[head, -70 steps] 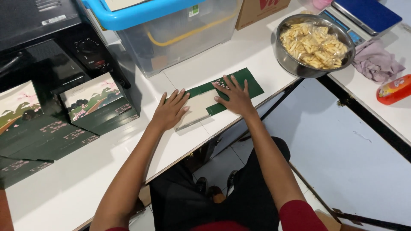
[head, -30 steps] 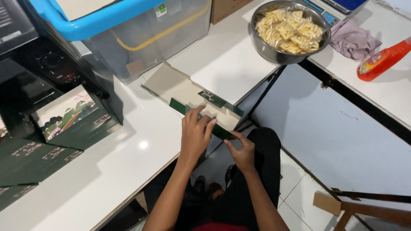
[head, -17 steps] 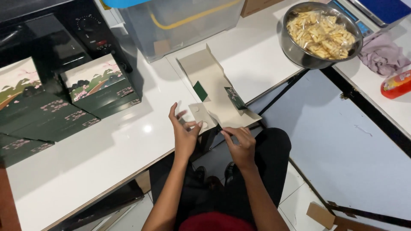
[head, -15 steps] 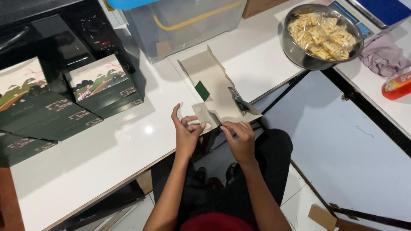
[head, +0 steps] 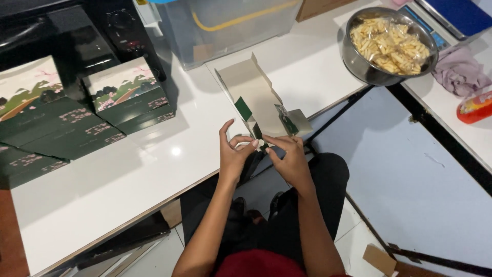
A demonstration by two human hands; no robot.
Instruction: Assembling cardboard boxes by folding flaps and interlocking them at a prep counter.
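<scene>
**A:** Head view. What do the hands hold?

**B:** An unfolded carton blank (head: pixel 259 97), grey card inside, dark green print on its flaps. It lies across the near edge of the white table (head: pixel 128 174), its near end over the edge. Left hand (head: pixel 233 154): fingertips curled in on the blank's near end, thumb raised clear. Right hand (head: pixel 289 156): fingers pressed together, pinching the same end from the other side. The hands are nearly touching.

**A:** Surroundings?

**B:** Stacked green boxes (head: pixel 77 118) with landscape lids, well left. Clear plastic tub (head: pixel 230 23) behind the blank. Steel bowl (head: pixel 387 46) of pale snack sticks on the right. Beyond it, crumpled mauve cloth (head: pixel 458 72), red bottle (head: pixel 474 107).
</scene>
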